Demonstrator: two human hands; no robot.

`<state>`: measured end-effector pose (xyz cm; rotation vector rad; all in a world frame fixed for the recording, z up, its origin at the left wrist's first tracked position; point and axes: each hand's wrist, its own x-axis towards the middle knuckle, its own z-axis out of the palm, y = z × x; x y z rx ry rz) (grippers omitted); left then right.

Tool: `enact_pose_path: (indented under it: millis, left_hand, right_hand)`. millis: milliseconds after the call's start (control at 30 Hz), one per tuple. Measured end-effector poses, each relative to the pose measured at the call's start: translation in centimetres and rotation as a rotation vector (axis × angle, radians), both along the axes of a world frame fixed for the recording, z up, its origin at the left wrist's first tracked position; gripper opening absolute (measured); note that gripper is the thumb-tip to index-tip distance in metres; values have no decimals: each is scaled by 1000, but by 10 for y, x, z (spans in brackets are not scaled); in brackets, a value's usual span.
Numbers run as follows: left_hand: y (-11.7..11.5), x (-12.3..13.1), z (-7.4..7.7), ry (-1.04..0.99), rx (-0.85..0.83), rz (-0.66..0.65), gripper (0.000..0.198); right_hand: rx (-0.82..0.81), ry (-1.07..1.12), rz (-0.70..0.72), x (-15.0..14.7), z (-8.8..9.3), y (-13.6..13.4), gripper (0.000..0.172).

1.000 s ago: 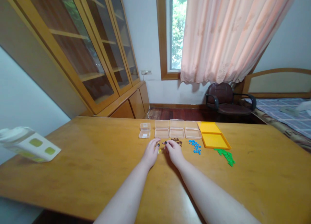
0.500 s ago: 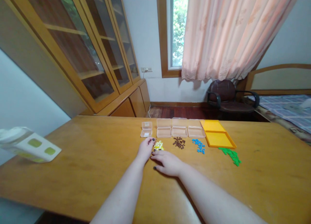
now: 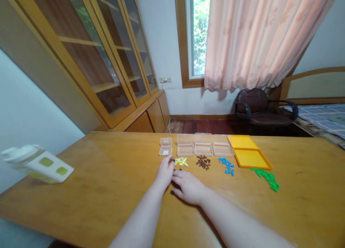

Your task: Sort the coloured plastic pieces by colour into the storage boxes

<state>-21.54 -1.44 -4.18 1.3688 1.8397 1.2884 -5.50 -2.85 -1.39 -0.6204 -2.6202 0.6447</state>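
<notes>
A small pile of yellow and white pieces (image 3: 181, 162) lies on the wooden table. My left hand (image 3: 165, 172) rests at its left edge, fingers slightly curved and fingertips beside the pieces. Just below the pile, my right hand (image 3: 188, 187) is palm down with fingers stretched leftward and thumb apart; its fingertips come close to my left hand. To the right lie piles of brown pieces (image 3: 203, 162), blue pieces (image 3: 226, 166) and green pieces (image 3: 267, 178). No piece shows in either hand.
Behind the piles stand a small clear box (image 3: 165, 151), several larger clear boxes (image 3: 203, 149) and a yellow case (image 3: 254, 159), all with lids up. A white bottle-like container (image 3: 40, 165) is at the left. Beyond the table are a cabinet (image 3: 134, 118) and a chair (image 3: 256, 104).
The view has shifted slightly, moving the scene rightward and down. The yellow and white pile looks flatter and wider. My right fingertips are a little farther from it; the other piles look the same.
</notes>
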Motion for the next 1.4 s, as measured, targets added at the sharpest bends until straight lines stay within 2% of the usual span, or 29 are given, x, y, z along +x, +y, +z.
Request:
enact_pose_path:
  millis: [100,167,267,433,500,567,667,733,800,867,967,1067,1133,1200,1300,1400]
  left_hand:
    - [0,2,-7,16,-33,-62,42]
    - [0,4,-8,26,-61,-126,47]
    - [-2,8,-5,51,-90,-222,52]
    - [-6,5,5,47,-109,-361,59]
    - [-8,1,10,93,-101,-368,60]
    - [-10,-1,16,214,-121,-321,61]
    - [-17,0,23,406,-248,-266,58]
    - [-23,4,26,475,-339,-278,55]
    - [-29,9,26,491,-387,-304,54]
    - [-33,12,27,494,-407,-324,55]
    - [-35,16,29,536,-417,-365,58]
    - [-35,18,33,587,-427,-416,60]
    - [-34,20,37,620,-413,-418,61]
    - [-34,24,41,666,-331,-388,60]
    - [-35,32,46,721,-207,-344,45]
    - [-37,38,47,749,-286,-322,37]
  right_hand:
    - [4,-24,-18,-1,-2,-2,54]
    - [2,-21,-62,-2,-4,-1,52]
    - [7,-15,-106,-3,-6,1,46]
    - [20,-41,-87,-2,-2,0,41]
    - [22,-41,-83,-2,0,0,40]
    - [27,-41,-79,-1,2,0,40]
    - [46,-34,-95,0,2,0,37]
    - [49,-42,-130,-1,1,-1,29]
    - [22,-46,-215,-3,-1,0,23]
    - [-48,13,-367,-4,-4,4,23]
    - [-223,277,-614,-3,-10,14,27]
    - [-440,516,-758,0,-17,27,29]
    - [-544,609,-795,1,-21,34,28]
    - [-590,665,-811,3,-24,39,30]
    - [-618,717,-832,5,-24,42,32]
    - [-568,605,-870,9,-16,42,35]
